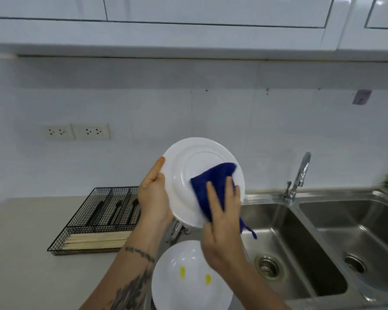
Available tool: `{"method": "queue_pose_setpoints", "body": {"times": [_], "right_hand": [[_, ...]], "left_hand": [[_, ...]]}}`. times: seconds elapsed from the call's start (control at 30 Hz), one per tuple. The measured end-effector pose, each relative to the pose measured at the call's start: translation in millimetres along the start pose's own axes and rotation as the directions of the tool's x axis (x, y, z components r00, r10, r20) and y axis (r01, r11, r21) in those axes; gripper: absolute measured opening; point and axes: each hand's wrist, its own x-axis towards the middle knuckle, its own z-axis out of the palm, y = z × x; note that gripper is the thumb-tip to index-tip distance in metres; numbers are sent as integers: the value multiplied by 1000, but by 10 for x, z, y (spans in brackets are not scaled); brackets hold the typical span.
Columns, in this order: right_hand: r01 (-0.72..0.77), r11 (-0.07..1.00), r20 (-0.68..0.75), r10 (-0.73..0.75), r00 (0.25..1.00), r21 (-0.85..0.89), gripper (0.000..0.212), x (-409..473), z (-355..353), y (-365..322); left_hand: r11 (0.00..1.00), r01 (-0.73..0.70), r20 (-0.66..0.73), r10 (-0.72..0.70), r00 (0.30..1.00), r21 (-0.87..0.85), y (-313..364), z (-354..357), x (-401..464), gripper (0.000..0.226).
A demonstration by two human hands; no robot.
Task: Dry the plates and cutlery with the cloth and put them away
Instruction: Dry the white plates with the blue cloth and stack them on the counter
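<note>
In the middle of the frame the left hand (152, 198) grips a white plate (188, 175) by its left rim, holding it upright with the underside to the camera. The right hand (222, 220) presses a blue cloth (213, 182) on the plate's lower right part, fingers rather straight. A second plate (188, 285) lies at the bottom centre. A wire cutlery tray (99, 222) stands on the worktop (20, 253) at the left, the sink (300, 242) at the right.

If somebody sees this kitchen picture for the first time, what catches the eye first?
A white plate held up at centre, its underside facing us, the left hand gripping its rim while the right hand presses a blue cloth on it. Below lies a second plate with yellow marks.
</note>
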Motion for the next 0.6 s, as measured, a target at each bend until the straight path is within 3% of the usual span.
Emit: {"method": "queue_pose_setpoints", "body": {"times": [0.17, 0.27, 0.37, 0.47, 0.6], "right_hand": [[264, 922, 126, -237, 963, -283, 81, 35, 67, -117], [358, 908, 132, -336, 933, -216, 74, 52, -24, 67], [184, 982, 20, -183, 983, -43, 75, 116, -88, 272], [-27, 998, -4, 28, 1000, 62, 75, 326, -187, 351], [-150, 988, 71, 151, 986, -19, 74, 775, -327, 222]], "left_hand": [[994, 89, 11, -88, 996, -66, 9, 65, -128, 43], [998, 59, -18, -60, 998, -17, 93, -15, -58, 43], [998, 29, -40, -27, 999, 59, 130, -102, -45, 43], [992, 35, -15, -34, 999, 119, 101, -147, -94, 42], [977, 6, 76, -23, 997, 211, 23, -98, -250, 43]]}}
